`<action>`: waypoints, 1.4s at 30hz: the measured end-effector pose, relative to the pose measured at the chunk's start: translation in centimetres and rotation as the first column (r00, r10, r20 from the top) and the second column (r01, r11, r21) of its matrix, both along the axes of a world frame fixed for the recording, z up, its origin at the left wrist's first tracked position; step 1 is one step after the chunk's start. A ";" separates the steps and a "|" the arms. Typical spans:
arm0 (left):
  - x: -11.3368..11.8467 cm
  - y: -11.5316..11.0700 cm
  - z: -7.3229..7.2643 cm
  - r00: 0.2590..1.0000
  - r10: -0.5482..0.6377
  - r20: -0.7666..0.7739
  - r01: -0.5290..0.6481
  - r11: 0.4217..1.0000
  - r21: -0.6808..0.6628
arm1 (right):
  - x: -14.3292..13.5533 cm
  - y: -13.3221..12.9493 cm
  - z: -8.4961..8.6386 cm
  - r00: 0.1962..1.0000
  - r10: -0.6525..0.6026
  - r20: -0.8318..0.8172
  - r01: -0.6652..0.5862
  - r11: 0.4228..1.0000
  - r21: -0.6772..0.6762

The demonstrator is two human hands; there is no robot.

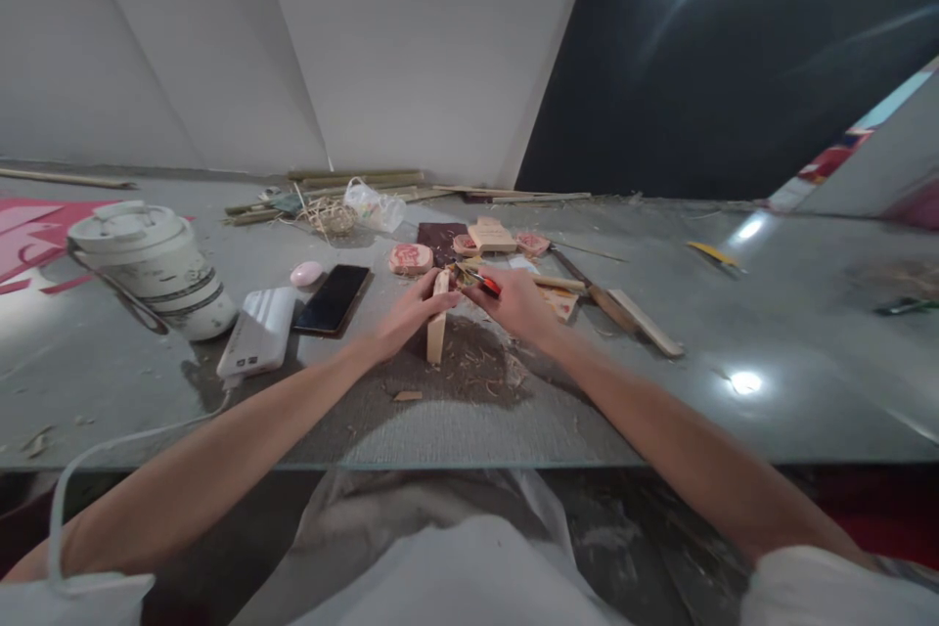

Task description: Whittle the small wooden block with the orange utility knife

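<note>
My left hand [415, 308] is closed around a pale wooden block [435, 337], which stands on end over the table. In my right hand [519, 305] is a craft knife [488, 285] with a red and black handle, gripped with its tip pointing left toward the top of the block. Whether the blade touches the wood is too small to tell. Curled wood shavings [480, 367] lie below the hands. Just beyond them sit a carved block with red markings [411, 259] and a plain wooden piece [491, 235].
To the left are a lidded cup [151, 264], a white power bank [258, 333] with a cable, a phone [335, 299] and a pink oval object [306, 274]. A long wooden-handled tool [612, 308] and a yellow cutter [711, 256] lie right. Sticks [359, 178] line the wall.
</note>
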State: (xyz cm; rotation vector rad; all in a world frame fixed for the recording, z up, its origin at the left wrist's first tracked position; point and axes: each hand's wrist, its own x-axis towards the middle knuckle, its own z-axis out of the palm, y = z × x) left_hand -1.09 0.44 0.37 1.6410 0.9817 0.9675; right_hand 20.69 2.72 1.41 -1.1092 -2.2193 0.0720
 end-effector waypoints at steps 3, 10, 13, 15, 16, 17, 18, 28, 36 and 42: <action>0.0 -0.2 0.4 1.000 0.001 -0.029 0.000 1.000 0.015 | 0.4 -0.3 0.6 0.994 0.053 0.096 -0.055 0.998 0.016; 0.0 -0.7 1.0 0.997 -0.006 -0.083 0.010 0.999 0.043 | 0.3 -0.8 0.8 0.956 0.101 0.275 -0.111 0.994 0.020; -0.1 -0.7 0.9 0.995 -0.005 -0.097 0.010 0.999 0.049 | 0.2 -0.9 1.0 0.949 0.089 0.303 -0.103 0.994 0.031; -0.1 -0.6 0.9 0.995 0.000 -0.103 0.005 0.999 0.052 | 0.3 -1.0 1.1 0.945 0.084 0.316 -0.101 0.994 0.038; -0.1 -0.6 0.9 0.994 0.002 -0.105 0.004 0.999 0.053 | 0.3 -1.1 1.1 0.943 0.084 0.323 -0.103 0.994 0.041; 0.0 -0.6 0.9 0.994 0.004 -0.107 0.002 0.999 0.054 | 0.4 -1.1 1.2 0.940 0.086 0.330 -0.106 0.993 0.043; 0.0 -0.6 0.9 0.994 0.004 -0.108 0.002 0.999 0.054 | 0.4 -1.1 1.2 0.937 0.088 0.337 -0.110 0.993 0.044; -0.1 -0.8 1.4 0.993 0.005 -0.120 0.001 0.999 0.048 | 0.4 -1.4 1.5 0.918 0.038 0.395 -0.069 0.995 0.065; -0.2 -0.7 1.6 0.988 0.030 -0.150 -0.024 0.999 0.044 | -0.2 -2.1 1.9 0.900 -0.049 0.434 0.014 0.996 0.085; -0.1 -0.9 2.1 0.984 0.059 -0.166 -0.049 0.997 0.065 | -0.4 -2.3 2.1 0.893 -0.063 0.445 0.022 0.995 0.096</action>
